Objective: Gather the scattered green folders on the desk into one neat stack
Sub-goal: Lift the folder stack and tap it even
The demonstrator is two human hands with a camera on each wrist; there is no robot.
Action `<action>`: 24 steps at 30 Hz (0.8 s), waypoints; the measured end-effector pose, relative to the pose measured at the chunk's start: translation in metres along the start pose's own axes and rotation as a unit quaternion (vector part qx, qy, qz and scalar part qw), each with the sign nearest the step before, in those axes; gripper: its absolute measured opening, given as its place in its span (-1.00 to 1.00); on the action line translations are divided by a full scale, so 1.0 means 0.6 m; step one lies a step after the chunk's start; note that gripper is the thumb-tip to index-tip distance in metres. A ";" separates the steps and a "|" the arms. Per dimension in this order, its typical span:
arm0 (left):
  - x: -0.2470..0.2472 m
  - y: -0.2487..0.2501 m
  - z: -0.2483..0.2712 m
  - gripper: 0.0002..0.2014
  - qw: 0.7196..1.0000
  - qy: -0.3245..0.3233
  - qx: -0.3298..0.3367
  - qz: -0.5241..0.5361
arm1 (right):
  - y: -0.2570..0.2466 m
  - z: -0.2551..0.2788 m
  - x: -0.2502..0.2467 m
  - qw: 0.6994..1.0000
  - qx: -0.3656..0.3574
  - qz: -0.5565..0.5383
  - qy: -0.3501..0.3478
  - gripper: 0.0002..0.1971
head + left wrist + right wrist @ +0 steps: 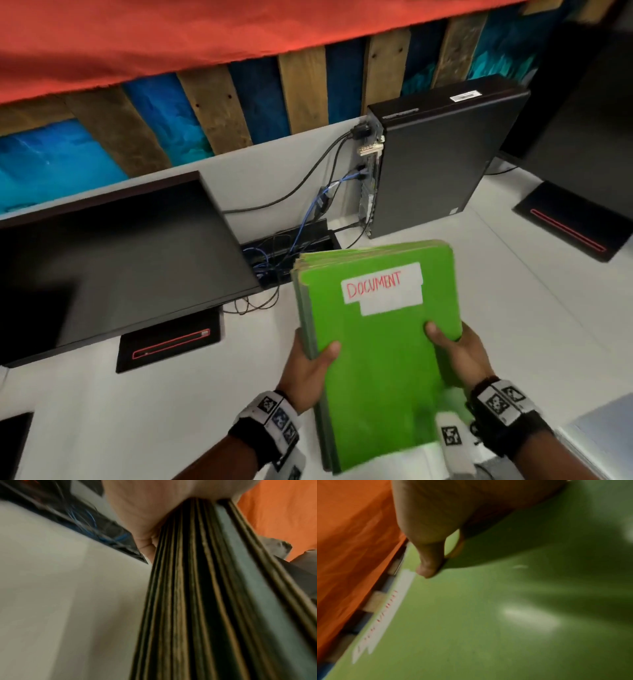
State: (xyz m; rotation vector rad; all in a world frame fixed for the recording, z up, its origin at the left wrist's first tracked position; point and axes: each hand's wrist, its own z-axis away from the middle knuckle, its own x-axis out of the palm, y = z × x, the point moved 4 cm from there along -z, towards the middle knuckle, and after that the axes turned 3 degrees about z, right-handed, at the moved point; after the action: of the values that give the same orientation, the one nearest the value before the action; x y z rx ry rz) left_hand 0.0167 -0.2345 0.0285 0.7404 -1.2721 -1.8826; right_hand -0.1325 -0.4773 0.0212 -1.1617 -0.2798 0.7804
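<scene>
A stack of several green folders [380, 346] is held up off the white desk [171, 404], its top folder carrying a white label [383, 287] that reads DOCUMENT in red. My left hand [308, 366] grips the stack's left edge, thumb on top. My right hand [455, 353] grips the right edge, thumb pressed on the cover. In the left wrist view the layered folder edges [205, 601] run down from my palm [145, 507]. In the right wrist view my thumb [428, 561] lies on the green cover [488, 628].
A dark monitor [113, 257] with its stand base [168, 342] is at the left. A black computer tower [438, 164] stands behind the stack, with cables [308, 222] and a cable tray between them. Another stand base [575, 222] lies at the right.
</scene>
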 end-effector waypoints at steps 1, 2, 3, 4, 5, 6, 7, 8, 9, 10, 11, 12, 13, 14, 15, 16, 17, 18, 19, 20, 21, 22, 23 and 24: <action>0.033 0.004 -0.012 -0.14 1.000 -0.007 -0.014 0.008 | 0.001 -0.020 -0.026 0.999 0.018 0.034 0.013 -0.17; 0.067 0.006 -0.021 -0.01 0.999 -0.011 -0.041 0.015 | 0.001 -0.037 -0.054 0.996 0.040 0.075 0.022 -0.16; 0.102 0.008 -0.029 0.09 0.997 -0.019 -0.076 0.017 | 0.002 -0.057 -0.082 0.991 0.057 0.114 0.031 -0.15; 0.136 0.011 -0.034 0.12 0.992 -0.029 -0.122 0.011 | 0.001 -0.074 -0.111 0.985 0.073 0.151 0.040 -0.13; 0.169 0.011 -0.041 0.06 0.986 -0.042 -0.163 -0.002 | 0.002 -0.091 -0.139 0.977 0.085 0.191 0.049 -0.10; 0.198 0.007 -0.050 -0.01 0.980 -0.048 -0.194 -0.015 | -0.002 -0.105 -0.163 0.967 0.097 0.229 0.053 -0.10; 0.224 0.004 -0.060 -0.04 0.975 -0.058 -0.211 -0.026 | -0.004 -0.118 -0.186 0.956 0.114 0.264 0.057 -0.12; 0.250 0.002 -0.070 -0.05 0.971 -0.070 -0.227 -0.042 | -0.006 -0.131 -0.209 0.947 0.126 0.291 0.060 -0.16; 0.274 -0.001 -0.081 -0.07 0.967 -0.074 -0.236 -0.054 | -0.009 -0.145 -0.229 0.937 0.137 0.317 0.060 -0.20; 0.294 -0.005 -0.092 -0.08 0.965 -0.075 -0.244 -0.064 | -0.009 -0.159 -0.247 0.927 0.145 0.340 0.057 -0.23; 0.312 -0.004 -0.102 -0.08 0.963 -0.077 -0.246 -0.080 | -0.010 -0.172 -0.264 0.918 0.151 0.362 0.057 -0.25; 0.329 -0.003 -0.112 -0.07 0.960 -0.079 -0.249 -0.100 | -0.009 -0.185 -0.279 0.911 0.154 0.379 0.059 -0.25; 0.343 -0.003 -0.126 -0.05 0.958 -0.080 -0.247 -0.125 | -0.010 -0.198 -0.292 0.903 0.156 0.395 0.061 -0.24; 0.357 -0.002 -0.138 -0.03 0.955 -0.081 -0.245 -0.150 | -0.008 -0.211 -0.304 0.897 0.157 0.409 0.062 -0.21; 0.370 0.000 -0.149 -0.03 0.953 -0.079 -0.240 -0.168 | -0.006 -0.223 -0.315 0.891 0.161 0.419 0.061 -0.17; 0.381 0.004 -0.160 -0.05 0.951 -0.076 -0.237 -0.183 | -0.005 -0.236 -0.324 0.887 0.163 0.429 0.055 -0.16; 0.392 0.009 -0.170 -0.07 0.950 -0.073 -0.232 -0.195 | -0.004 -0.246 -0.329 0.884 0.163 0.435 0.046 -0.18; 0.401 0.012 -0.179 -0.09 0.948 -0.072 -0.231 -0.207 | -0.004 -0.257 -0.333 0.883 0.159 0.439 0.036 -0.22; 0.409 0.016 -0.188 -0.11 0.946 -0.069 -0.230 -0.217 | -0.006 -0.267 -0.337 0.883 0.154 0.442 0.030 -0.26; 0.416 0.018 -0.195 -0.11 0.944 -0.065 -0.230 -0.227 | -0.006 -0.277 -0.340 0.883 0.150 0.444 0.027 -0.29; 0.422 0.020 -0.200 -0.11 0.942 -0.060 -0.233 -0.234 | -0.007 -0.287 -0.344 0.883 0.150 0.444 0.025 -0.31; 0.428 0.018 -0.203 -0.11 0.940 -0.055 -0.238 -0.239 | -0.006 -0.296 -0.347 0.884 0.150 0.442 0.025 -0.32; 0.434 0.016 -0.206 -0.11 0.938 -0.051 -0.244 -0.240 | -0.005 -0.305 -0.350 0.884 0.151 0.442 0.024 -0.32; 0.440 0.012 -0.207 -0.11 0.937 -0.046 -0.249 -0.239 | -0.005 -0.313 -0.353 0.882 0.151 0.445 0.021 -0.33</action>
State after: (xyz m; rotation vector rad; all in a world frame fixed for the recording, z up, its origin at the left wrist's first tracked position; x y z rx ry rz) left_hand -0.0330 -0.5174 -0.0227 0.7278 -0.6356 -2.5235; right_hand -0.1737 -0.7556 -0.0115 -0.9795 0.4516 1.5363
